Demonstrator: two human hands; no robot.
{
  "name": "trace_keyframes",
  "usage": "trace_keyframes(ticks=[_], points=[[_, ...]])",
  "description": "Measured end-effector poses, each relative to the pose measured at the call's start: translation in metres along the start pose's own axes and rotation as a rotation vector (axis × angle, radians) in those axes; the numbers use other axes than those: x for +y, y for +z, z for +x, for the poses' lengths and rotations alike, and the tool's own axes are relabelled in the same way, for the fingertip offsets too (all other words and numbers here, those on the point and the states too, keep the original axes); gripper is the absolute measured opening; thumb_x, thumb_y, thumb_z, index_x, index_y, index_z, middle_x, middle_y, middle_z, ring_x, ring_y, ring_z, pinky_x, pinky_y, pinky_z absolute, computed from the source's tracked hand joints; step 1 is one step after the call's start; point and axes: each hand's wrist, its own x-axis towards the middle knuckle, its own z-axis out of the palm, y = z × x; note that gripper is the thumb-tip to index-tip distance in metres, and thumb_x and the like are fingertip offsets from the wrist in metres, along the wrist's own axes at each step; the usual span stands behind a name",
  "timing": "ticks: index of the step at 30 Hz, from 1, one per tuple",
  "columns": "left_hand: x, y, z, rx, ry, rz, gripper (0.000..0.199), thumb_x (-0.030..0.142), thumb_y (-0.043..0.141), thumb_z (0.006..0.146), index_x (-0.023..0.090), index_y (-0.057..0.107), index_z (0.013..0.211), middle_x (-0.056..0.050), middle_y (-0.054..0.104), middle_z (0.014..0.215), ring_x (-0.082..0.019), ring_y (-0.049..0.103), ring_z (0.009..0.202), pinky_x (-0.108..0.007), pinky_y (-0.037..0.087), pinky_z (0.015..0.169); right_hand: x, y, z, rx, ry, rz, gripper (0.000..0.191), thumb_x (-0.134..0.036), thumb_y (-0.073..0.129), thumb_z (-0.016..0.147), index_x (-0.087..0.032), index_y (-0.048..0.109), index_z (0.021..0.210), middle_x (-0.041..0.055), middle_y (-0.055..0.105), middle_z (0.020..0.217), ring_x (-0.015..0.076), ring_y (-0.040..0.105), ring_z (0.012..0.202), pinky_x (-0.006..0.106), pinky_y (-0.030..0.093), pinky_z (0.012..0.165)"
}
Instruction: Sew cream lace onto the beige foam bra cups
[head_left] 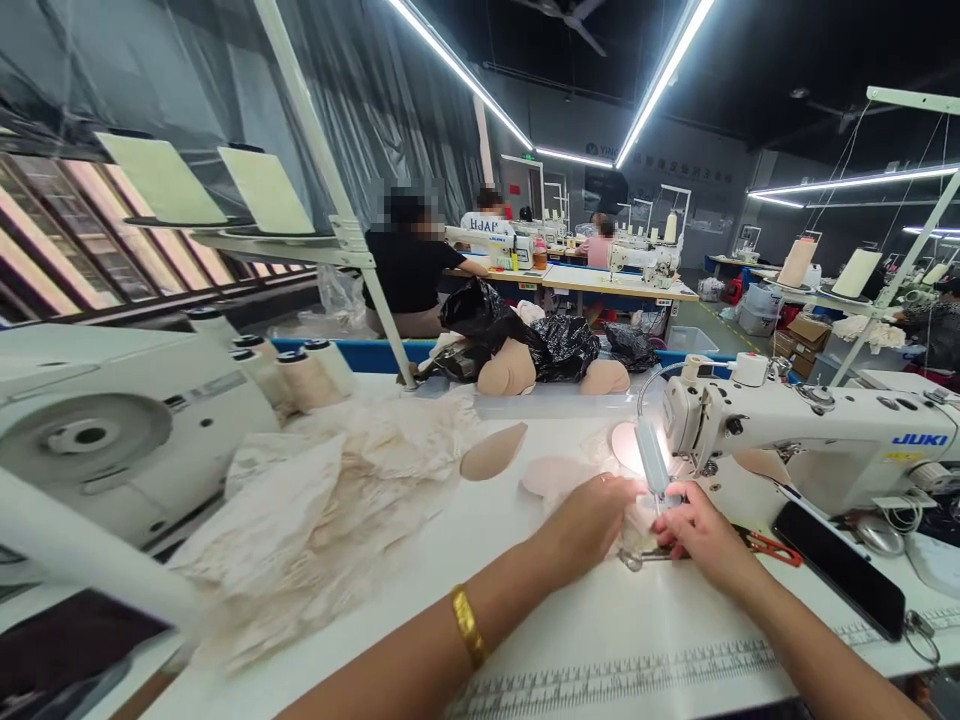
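Note:
At the needle end of a white sewing machine (817, 425), both hands are on a piece of pale, lace-like fabric (637, 530). My left hand (589, 525) is closed on its left side, fingertips near the needle area. From the right, my right hand (696, 530) pinches the fabric's edge with bent fingers. A lit lamp (652, 455) hangs just above the fingertips and partly hides the needle. Beige bra cups (630, 447) lie behind the hands, with a pale pink piece (555, 475) beside my left hand. One loose beige cup (493, 452) rests farther left.
A heap of cream lace fabric (337, 490) covers the table's left side. Right of the machine bed lie orange-handled snips (772, 547) and a black phone (840, 570). A ruler strip (622, 680) runs along the front edge. Black plastic bags (562, 345) sit behind; co-workers sit beyond.

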Motion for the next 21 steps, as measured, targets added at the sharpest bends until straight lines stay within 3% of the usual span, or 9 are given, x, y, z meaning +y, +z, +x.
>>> trace_keyframes(ticks=[3,5,7,8,10,12,13,17,21], points=[[0.03,0.015,-0.043,-0.097,-0.211,-0.625,0.018,0.032,0.056,0.099,0.025,0.071,0.107,-0.007,0.072,0.088,-0.026,0.066,0.086,-0.04,0.056,0.079,-0.007,0.021,-0.005,0.055,0.102,0.31,0.046,-0.045,0.07,0.087,-0.024,0.051,0.122,-0.0047,0.064,0.069,0.0192,0.062,0.064,0.029,0.048,0.059],[0.053,0.032,-0.066,-0.097,-0.488,-1.145,0.032,0.047,0.066,0.095,0.022,0.069,0.115,-0.011,0.076,0.099,-0.028,0.071,0.094,-0.043,0.059,0.084,-0.009,0.034,-0.015,0.089,0.097,0.396,0.052,-0.045,0.074,0.084,-0.025,0.051,0.126,-0.0063,0.06,0.069,0.0178,0.059,0.063,0.028,0.047,0.059],[0.069,0.044,-0.075,0.052,-0.762,-1.535,0.047,0.058,0.073,0.089,0.019,0.068,0.114,-0.014,0.076,0.107,-0.029,0.074,0.099,-0.045,0.059,0.092,-0.009,0.047,-0.032,0.118,0.067,0.421,0.059,-0.045,0.076,0.084,-0.028,0.05,0.134,-0.0066,0.056,0.071,0.0174,0.057,0.064,0.029,0.049,0.062],[0.074,0.046,-0.075,0.212,-0.828,-1.635,0.049,0.06,0.077,0.085,0.018,0.068,0.11,-0.015,0.076,0.108,-0.029,0.074,0.102,-0.044,0.059,0.096,-0.007,0.053,-0.043,0.137,0.048,0.421,0.062,-0.047,0.077,0.085,-0.029,0.049,0.137,-0.0063,0.055,0.072,0.0176,0.057,0.065,0.03,0.05,0.064],[0.078,0.042,-0.067,0.545,-0.88,-1.699,0.048,0.055,0.087,0.076,0.018,0.069,0.102,-0.013,0.076,0.107,-0.028,0.073,0.106,-0.04,0.058,0.099,-0.004,0.064,-0.066,0.179,0.007,0.414,0.065,-0.05,0.076,0.086,-0.032,0.047,0.142,-0.0046,0.055,0.075,0.0189,0.058,0.067,0.031,0.051,0.065],[0.078,0.033,-0.057,0.757,-0.879,-1.678,0.05,0.045,0.095,0.067,0.019,0.071,0.101,-0.01,0.077,0.107,-0.027,0.072,0.108,-0.037,0.059,0.097,-0.001,0.069,-0.084,0.175,-0.003,0.413,0.069,-0.054,0.076,0.087,-0.034,0.045,0.145,-0.0024,0.059,0.079,0.0204,0.059,0.068,0.032,0.051,0.065],[0.078,0.028,-0.054,0.783,-0.873,-1.665,0.051,0.042,0.097,0.065,0.019,0.071,0.103,-0.009,0.077,0.107,-0.028,0.072,0.107,-0.036,0.06,0.093,-0.001,0.069,-0.09,0.165,0.003,0.419,0.071,-0.056,0.076,0.087,-0.033,0.044,0.146,-0.0017,0.061,0.079,0.0208,0.06,0.069,0.033,0.052,0.065],[0.08,0.02,-0.048,0.678,-0.817,-1.667,0.051,0.047,0.096,0.068,0.015,0.075,0.102,-0.009,0.077,0.1,-0.029,0.073,0.1,-0.034,0.061,0.082,-0.007,0.061,-0.095,0.192,0.048,0.455,0.077,-0.06,0.076,0.087,-0.031,0.042,0.149,-0.0015,0.063,0.078,0.0215,0.061,0.07,0.035,0.052,0.069],[0.079,0.022,-0.046,0.761,-0.945,-1.668,0.056,0.061,0.094,0.065,0.013,0.075,0.085,-0.01,0.077,0.092,-0.029,0.072,0.097,-0.032,0.059,0.079,-0.011,0.057,-0.095,0.224,0.061,0.432,0.078,-0.062,0.082,0.081,-0.029,0.05,0.145,-0.0011,0.064,0.078,0.021,0.061,0.072,0.032,0.051,0.069]])
